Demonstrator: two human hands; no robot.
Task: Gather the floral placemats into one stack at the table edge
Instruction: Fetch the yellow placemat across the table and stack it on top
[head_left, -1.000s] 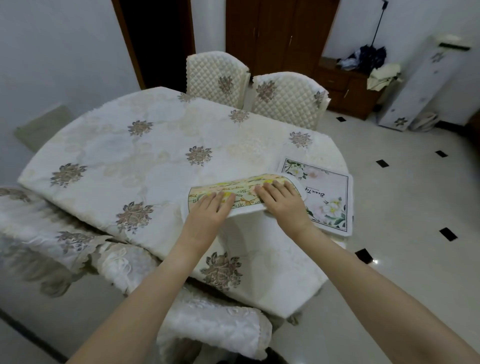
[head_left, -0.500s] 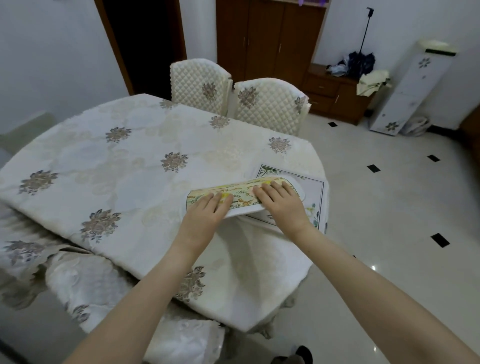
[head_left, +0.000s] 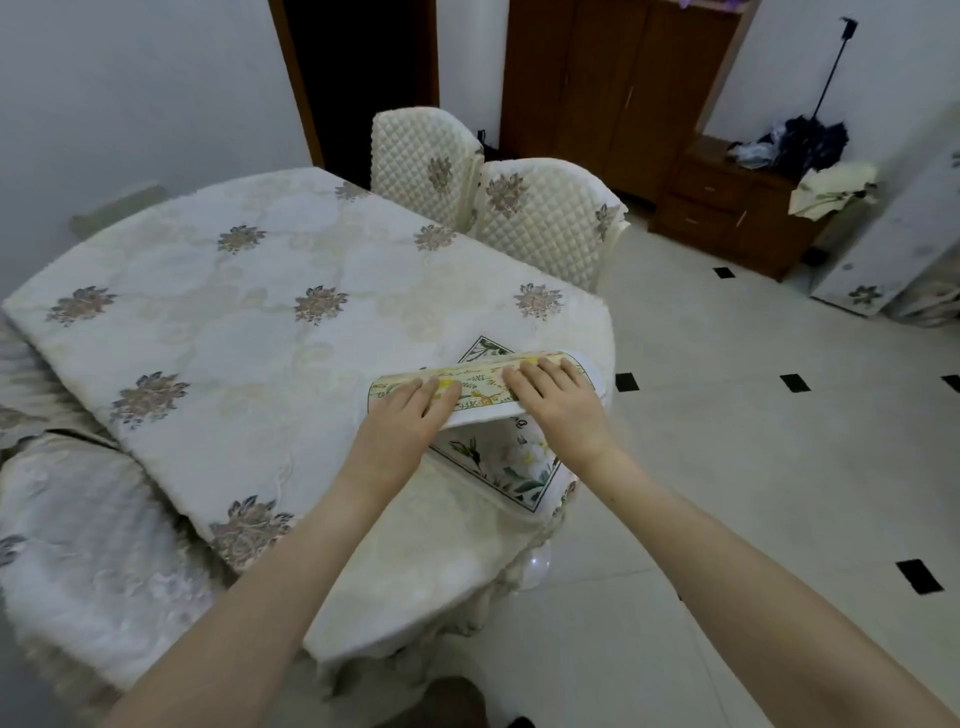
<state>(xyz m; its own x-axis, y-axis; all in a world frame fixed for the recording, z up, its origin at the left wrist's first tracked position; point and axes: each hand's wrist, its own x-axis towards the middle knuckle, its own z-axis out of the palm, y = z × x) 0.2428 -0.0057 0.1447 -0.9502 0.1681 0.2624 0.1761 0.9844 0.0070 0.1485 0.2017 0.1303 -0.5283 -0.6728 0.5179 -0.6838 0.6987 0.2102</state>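
A yellow floral placemat (head_left: 480, 383) with a white underside hangs just above the table's right end, its near edge lifted. My left hand (head_left: 402, 422) grips its left part and my right hand (head_left: 561, 402) grips its right part, fingers on top. Beneath it lies a white placemat (head_left: 506, 460) with a dark border and pale flowers, flat at the table edge and mostly hidden by the held mat and my hands. The table (head_left: 218, 332) wears a cream cloth with brown flower patches.
Two quilted chairs (head_left: 540, 218) stand at the table's far side. A draped seat (head_left: 78, 545) sits near left. A brown cabinet (head_left: 727, 208) and a white appliance (head_left: 893, 244) stand across the tiled floor (head_left: 753, 467) on the right.
Both hands have carried the yellow mat rightward until it hangs over the white bordered mat, covering more of it. My view has shifted along the table.
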